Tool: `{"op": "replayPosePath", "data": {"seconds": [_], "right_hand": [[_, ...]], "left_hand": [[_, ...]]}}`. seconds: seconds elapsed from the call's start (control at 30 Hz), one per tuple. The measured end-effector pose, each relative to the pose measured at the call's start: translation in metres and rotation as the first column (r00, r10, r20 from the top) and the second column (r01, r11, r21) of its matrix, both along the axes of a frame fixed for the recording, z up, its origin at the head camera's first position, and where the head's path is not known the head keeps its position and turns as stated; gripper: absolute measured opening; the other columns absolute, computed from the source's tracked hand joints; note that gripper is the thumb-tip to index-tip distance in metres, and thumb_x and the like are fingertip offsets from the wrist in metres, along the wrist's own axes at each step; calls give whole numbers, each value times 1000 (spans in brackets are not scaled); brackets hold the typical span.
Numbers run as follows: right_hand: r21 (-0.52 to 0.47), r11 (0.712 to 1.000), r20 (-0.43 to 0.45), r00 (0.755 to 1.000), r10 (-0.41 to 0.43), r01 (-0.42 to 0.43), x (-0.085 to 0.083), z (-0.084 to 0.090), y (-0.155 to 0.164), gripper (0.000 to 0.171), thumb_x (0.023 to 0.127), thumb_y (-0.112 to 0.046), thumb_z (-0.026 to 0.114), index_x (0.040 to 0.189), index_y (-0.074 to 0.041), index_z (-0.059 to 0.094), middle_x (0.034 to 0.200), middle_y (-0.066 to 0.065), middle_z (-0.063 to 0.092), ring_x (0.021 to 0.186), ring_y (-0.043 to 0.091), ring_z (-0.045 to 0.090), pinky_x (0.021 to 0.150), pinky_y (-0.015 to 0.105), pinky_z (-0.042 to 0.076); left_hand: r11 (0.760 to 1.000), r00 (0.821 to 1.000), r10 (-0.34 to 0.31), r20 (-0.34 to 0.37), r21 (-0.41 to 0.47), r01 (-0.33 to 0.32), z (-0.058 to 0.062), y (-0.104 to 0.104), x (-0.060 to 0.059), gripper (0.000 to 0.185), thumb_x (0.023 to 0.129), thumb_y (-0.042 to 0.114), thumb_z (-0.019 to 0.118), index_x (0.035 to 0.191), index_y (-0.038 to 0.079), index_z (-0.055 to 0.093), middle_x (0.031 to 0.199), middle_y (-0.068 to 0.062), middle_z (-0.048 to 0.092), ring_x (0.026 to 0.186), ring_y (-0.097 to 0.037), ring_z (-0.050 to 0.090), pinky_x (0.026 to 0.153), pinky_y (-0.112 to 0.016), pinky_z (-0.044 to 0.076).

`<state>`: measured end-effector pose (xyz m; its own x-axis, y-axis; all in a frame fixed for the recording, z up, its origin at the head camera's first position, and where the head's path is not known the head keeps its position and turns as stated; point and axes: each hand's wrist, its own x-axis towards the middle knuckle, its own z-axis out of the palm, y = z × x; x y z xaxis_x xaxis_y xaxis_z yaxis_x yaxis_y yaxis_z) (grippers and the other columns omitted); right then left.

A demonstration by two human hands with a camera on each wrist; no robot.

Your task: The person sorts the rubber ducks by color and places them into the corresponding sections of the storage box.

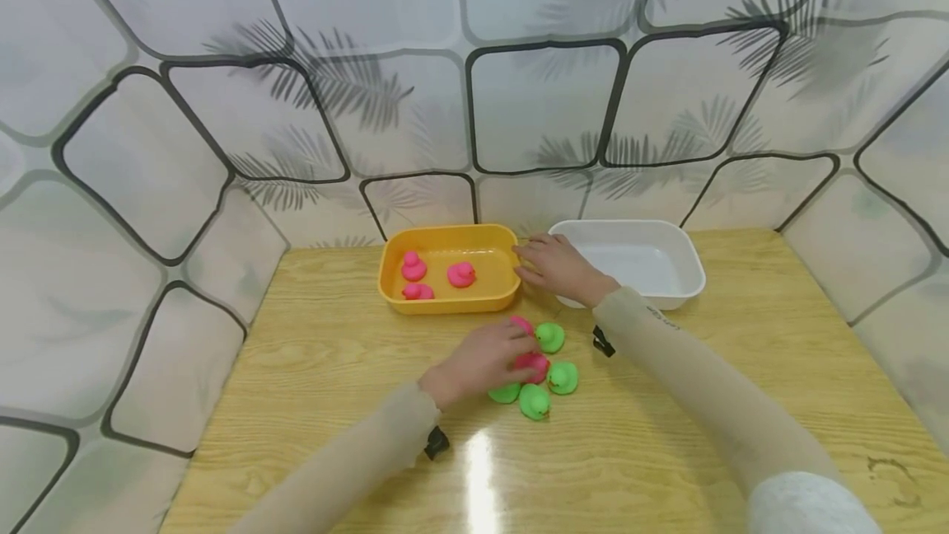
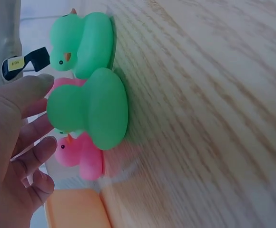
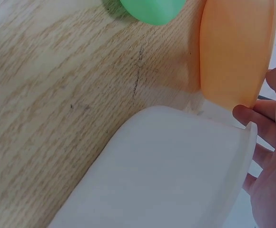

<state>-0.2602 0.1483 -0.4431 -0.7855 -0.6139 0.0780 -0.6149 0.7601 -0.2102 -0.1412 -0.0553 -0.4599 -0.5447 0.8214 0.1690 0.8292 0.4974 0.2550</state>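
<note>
My left hand [image 1: 485, 359] is over a cluster of rubber ducks on the table, its fingers loosely bent around a pink duck [image 1: 535, 367] that they partly cover. Beside it stand green ducks [image 1: 563, 377], and another pink duck [image 1: 521, 325] shows past the fingers. In the left wrist view a green duck [image 2: 107, 109] is in front of the fingertips. My right hand [image 1: 559, 266] reaches across the near left corner of a white tray [image 1: 685, 262]. Its fingertips are right at the right rim of a yellow tray [image 1: 445, 306], thumb and fingers apart.
Inside the yellow tray sit three pink ducks [image 1: 461, 274]. Both trays stand side by side at the back of the wooden table [image 1: 334, 369]. A patterned cloth wall [image 1: 544, 105] encloses the table at the back and sides.
</note>
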Motion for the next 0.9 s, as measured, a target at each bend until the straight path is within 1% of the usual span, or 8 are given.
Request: {"op": "replayPosePath", "data": {"seconds": [0.2,0.6,0.73,0.9], "right_hand": [[8,1000,10,1000,-6,6,0,0,0,49,108,-33,57,145,-1,59,145,15,62,141,42,46,116,63,33],[13,1000,4,1000,-3,3,0,-1,0,50,108,-33,56,146,-1,58,146,15,61,141,41,45,116,63,33],[0,1000,9,1000,0,0,0,-2,0,49,108,-32,57,146,-1,58,146,15,61,142,41,45,116,63,33],[-4,1000,-9,1000,7,-7,-1,-3,0,49,108,-32,57,145,-1,58,145,15,62,141,42,46,115,63,34]], "left_hand": [[998,999,35,-3,-53,-35,-3,3,2,28,98,39,73,119,20,73,121,1,69,116,-17,61,99,-32,53],[995,998,40,-46,-88,-44,-5,8,1,27,99,40,72,118,21,74,116,3,67,112,-16,59,92,-29,54],[996,999,31,-36,-89,-34,-3,7,0,25,99,39,72,117,21,74,114,4,67,110,-15,58,93,-27,53],[996,999,27,-18,-79,-28,4,4,-2,26,101,37,70,119,18,74,119,1,68,113,-16,61,98,-29,52]]}}
